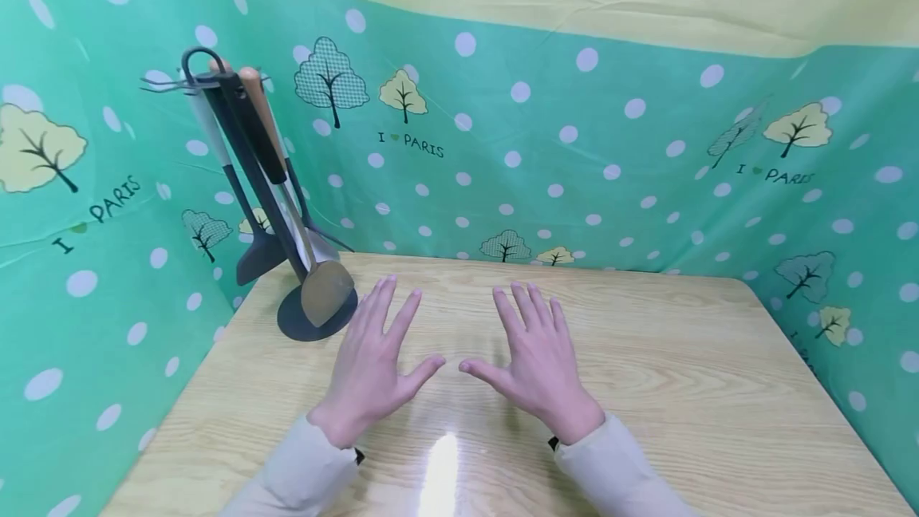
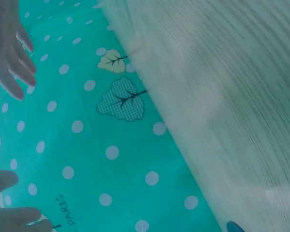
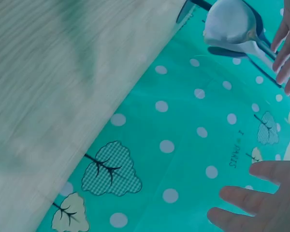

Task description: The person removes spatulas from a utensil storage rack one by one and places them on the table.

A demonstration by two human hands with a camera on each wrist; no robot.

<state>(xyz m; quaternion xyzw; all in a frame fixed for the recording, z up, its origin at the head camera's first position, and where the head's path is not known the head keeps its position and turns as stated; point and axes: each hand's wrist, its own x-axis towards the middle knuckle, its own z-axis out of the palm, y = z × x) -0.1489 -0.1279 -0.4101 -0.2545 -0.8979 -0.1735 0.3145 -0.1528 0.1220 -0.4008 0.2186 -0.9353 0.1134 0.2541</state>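
Observation:
Both hands are held over the wooden table with fingers straight and spread, and neither holds anything. My left hand point(image 1: 376, 361) is just right of a utensil stand, its fingertips near the round black base point(image 1: 293, 325). A ladle point(image 1: 326, 294) hangs at the front of that stand, and a dark turner point(image 1: 260, 258) hangs to its left. My right hand point(image 1: 538, 357) is farther right, its thumb pointing towards the left thumb with a small gap between them. In the right wrist view, fingers of the right hand point(image 3: 256, 198) show at the lower right, and the ladle point(image 3: 230, 21) at the top.
The wooden table point(image 1: 682, 373) runs back to a green dotted cloth point(image 1: 546, 158) with printed trees, which also hangs along both sides. The stand's top hooks and several handles point(image 1: 251, 118) rise high at the left, close to the cloth.

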